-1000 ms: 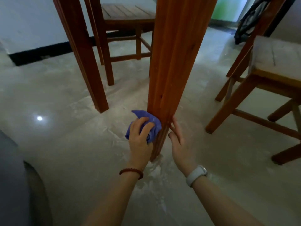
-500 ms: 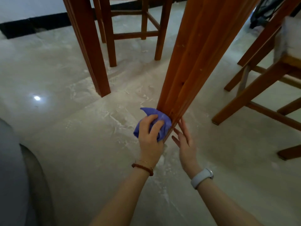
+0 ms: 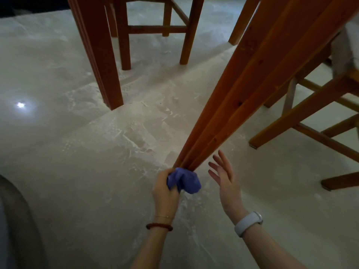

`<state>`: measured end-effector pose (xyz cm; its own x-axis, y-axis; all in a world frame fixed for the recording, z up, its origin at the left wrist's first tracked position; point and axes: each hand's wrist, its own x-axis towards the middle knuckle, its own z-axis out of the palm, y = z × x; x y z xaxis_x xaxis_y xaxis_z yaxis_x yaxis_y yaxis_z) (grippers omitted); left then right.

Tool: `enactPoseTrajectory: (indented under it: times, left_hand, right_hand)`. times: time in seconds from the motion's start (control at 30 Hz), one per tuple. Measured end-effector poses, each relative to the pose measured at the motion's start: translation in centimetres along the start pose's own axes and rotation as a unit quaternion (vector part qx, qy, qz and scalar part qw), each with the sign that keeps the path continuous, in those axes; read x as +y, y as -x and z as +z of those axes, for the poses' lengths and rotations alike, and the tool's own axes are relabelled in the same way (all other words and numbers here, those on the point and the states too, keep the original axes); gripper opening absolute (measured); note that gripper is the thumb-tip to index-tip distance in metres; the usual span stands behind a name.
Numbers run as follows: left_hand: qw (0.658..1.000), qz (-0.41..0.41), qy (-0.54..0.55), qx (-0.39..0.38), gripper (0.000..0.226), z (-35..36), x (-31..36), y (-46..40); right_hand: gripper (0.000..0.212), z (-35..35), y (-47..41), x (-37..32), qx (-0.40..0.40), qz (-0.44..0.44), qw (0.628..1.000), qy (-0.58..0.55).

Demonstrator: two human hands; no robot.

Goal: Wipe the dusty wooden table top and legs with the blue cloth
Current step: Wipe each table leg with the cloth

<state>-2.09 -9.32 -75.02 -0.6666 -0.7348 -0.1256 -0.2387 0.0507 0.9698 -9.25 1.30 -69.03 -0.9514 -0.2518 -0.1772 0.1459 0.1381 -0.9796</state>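
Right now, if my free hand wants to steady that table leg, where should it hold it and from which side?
Hold the leg just above the cloth, coming in from its right side, where the open right hand already hovers. The left hand and the bunched cloth fill the foot, and the grooved faces above are bare and likely give the fingers purchase.

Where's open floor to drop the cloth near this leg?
Left of the near wooden table leg, the dusty pale floor is bare up to the far table leg. Crowded right: wooden chair rungs. The left hand grips the blue cloth; the right hand hovers open.
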Motion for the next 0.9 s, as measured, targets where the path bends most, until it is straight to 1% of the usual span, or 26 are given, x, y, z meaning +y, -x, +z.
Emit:
enactPoseTrajectory:
  times: [0.07,0.1,0.17,0.23,0.27,0.33,0.4,0.47,0.57,0.67,0.7,0.77,0.83,0.9]
  left_hand:
    - [0.998,-0.025,0.057,0.002,0.017,0.4,1.4,-1.2]
    - [0.998,-0.046,0.053,-0.002,0.014,1.0,1.4,-2.0]
    - [0.996,-0.09,-0.006,-0.02,0.012,1.7,0.5,-3.2]
    - [0.991,-0.111,-0.067,-0.041,0.008,1.1,-0.3,-3.6]
    - [0.991,-0.111,-0.069,-0.04,0.005,0.4,-0.2,-3.7]
    - [0.994,-0.101,-0.05,-0.013,0.012,-1.3,1.1,-3.9]
    - [0.996,-0.075,-0.029,0.031,0.019,-2.7,3.7,-4.6]
    - [0.999,-0.017,-0.003,0.045,0.019,-3.9,7.1,-5.7]
    - [0.996,0.067,0.051,0.021,0.022,-4.8,12.5,-6.9]
    - [0.992,0.097,0.085,0.006,0.007,-5.2,17.5,-7.3]
    - [0.989,0.103,0.109,-0.005,0.01,-5.4,19.5,-7.3]
    - [0.974,0.133,0.173,-0.058,0.017,-6.0,23.6,-7.1]
    - [0.944,0.171,0.255,-0.124,0.022,-6.4,27.1,-6.4]
    - [0.923,0.201,0.269,-0.189,0.029,-6.0,28.9,-5.9]
  right_hand:
    - [0.038,0.6,-0.1,0.4,-0.008,0.005,1.0,0.019]
    - [0.041,0.9,-0.1,0.5,-0.012,0.007,0.999,0.029]
    - [0.042,1.3,0.1,0.7,-0.015,0.017,0.999,0.033]
    - [0.039,1.3,0.3,0.6,-0.008,0.025,1.0,0.012]
    - [0.038,1.3,0.4,0.3,0.0,0.024,1.0,0.004]
    - [0.039,1.4,0.6,-0.5,0.02,0.007,1.0,-0.005]
    - [0.038,1.7,0.7,-1.7,0.037,-0.018,0.999,-0.013]
    - [0.037,2.1,0.6,-3.4,0.05,-0.046,0.998,-0.017]
    - [0.038,2.4,0.8,-6.3,0.061,-0.072,0.995,-0.015]
    - [0.038,2.8,1.6,-8.9,0.058,-0.086,0.994,-0.017]
    - [0.038,2.8,2.0,-10.0,0.059,-0.093,0.994,-0.017]
    - [0.037,3.1,2.7,-11.6,0.059,-0.106,0.993,-0.013]
    - [0.039,3.2,3.1,-12.4,0.053,-0.108,0.993,-0.008]
    - [0.043,3.4,3.5,-12.7,0.051,-0.113,0.992,-0.006]
